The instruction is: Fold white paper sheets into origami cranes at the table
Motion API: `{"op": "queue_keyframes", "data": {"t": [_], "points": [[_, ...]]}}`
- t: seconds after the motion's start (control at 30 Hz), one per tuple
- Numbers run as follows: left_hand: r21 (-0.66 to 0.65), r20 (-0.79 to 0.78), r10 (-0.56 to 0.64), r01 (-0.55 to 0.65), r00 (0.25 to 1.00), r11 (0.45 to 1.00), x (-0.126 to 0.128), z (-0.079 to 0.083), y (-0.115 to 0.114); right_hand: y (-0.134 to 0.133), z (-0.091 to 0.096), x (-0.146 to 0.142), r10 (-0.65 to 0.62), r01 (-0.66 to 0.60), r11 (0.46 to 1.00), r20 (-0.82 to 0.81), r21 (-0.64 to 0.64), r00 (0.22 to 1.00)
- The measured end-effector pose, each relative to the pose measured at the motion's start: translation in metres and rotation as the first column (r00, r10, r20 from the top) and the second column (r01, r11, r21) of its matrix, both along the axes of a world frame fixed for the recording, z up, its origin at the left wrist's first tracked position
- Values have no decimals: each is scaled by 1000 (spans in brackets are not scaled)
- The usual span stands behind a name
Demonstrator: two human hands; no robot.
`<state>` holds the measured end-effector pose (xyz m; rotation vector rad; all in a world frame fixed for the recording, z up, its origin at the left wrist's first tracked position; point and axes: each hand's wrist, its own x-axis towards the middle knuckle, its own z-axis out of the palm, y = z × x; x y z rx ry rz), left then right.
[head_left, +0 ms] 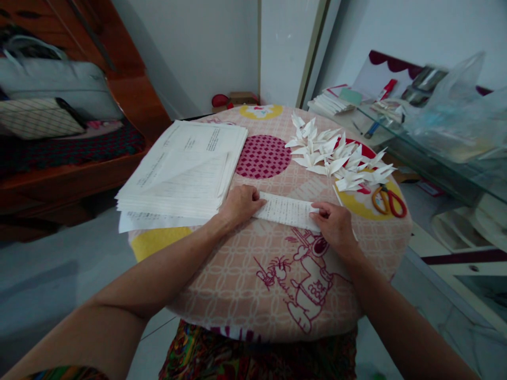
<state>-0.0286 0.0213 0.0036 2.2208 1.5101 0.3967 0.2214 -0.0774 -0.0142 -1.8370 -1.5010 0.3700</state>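
Note:
A folded strip of printed paper (287, 211) lies lengthwise across the tablecloth, between my two hands. At its left end, the curled fingers of my left hand (241, 203) grip the paper. My right hand (336, 227) pinches the other end between thumb and fingers. Left of the strip sits a thick stack of printed sheets (186, 153), the top one with a turned-up or folded part. Beyond my right hand lies a cluster of several folded white paper pieces with pointed tips (317, 153). Scissors (388, 201) with orange and red handles rest near the table's right edge.
The round table wears a patterned pink cloth (225, 285). On the right, a glass-topped stand (431, 163) carries a clear plastic bag (451, 113). Papers (330, 101) are piled behind the table's right side. A wooden bench (134, 113) with a pale handbag (59, 84) stands at left.

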Motion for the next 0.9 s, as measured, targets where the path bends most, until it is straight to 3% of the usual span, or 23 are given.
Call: {"op": "queue_keyframes", "data": {"t": [0.9], "points": [[-3,-28,8,-8,1000,1000,0,0,7,-3,-3,4,-30,30,999,-15,15,999]]}}
